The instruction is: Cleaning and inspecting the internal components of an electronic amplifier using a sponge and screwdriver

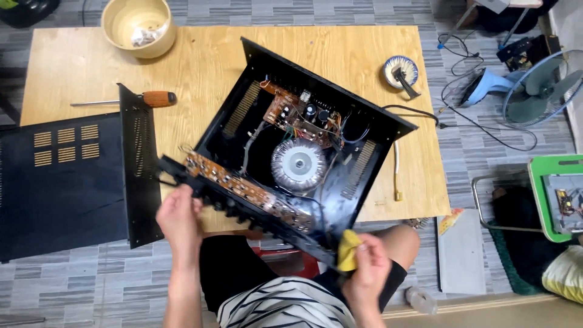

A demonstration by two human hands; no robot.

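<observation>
Striped shirt (285, 307) and dark shorts of the seated person are filling the near edge of the view.

Right hand (367, 273): fingers are pinching a small yellow cloth (348, 250), which is pressing against the near right end of the amplifier's front panel (243, 197).

Left hand (179, 218): fingers are curling around the left end of that front panel, gripping its edge.

Opened amplifier chassis (364, 164): black sheet-metal case, lid off, is sitting skewed on the wooden table (200, 61) with its near corner overhanging toward the lap. Inside, a round toroidal transformer (299, 164) is occupying the middle and a brown circuit board (291, 112) is lying beyond it; a long narrow board is running just behind the front panel.

Handling, as a judgement: likely heavy for its size because of the transformer, and weighted toward the middle; the case is stiff, its cut edges possibly sharp. Boards, wiring and panel controls are looking fragile. Best held by the outer metal walls or panel ends, as both hands are doing, never by boards or wires.

Removed black cover (61, 176) is lying to the left, partly off the table. Orange-handled screwdriver (136, 99) is resting far left; cream bowl (138, 25) is standing at the far edge, holding small pale bits I cannot identify. Solder-wire spool (401, 71) is sitting far right. Blue fan (534, 88) is standing on the floor to the right.
</observation>
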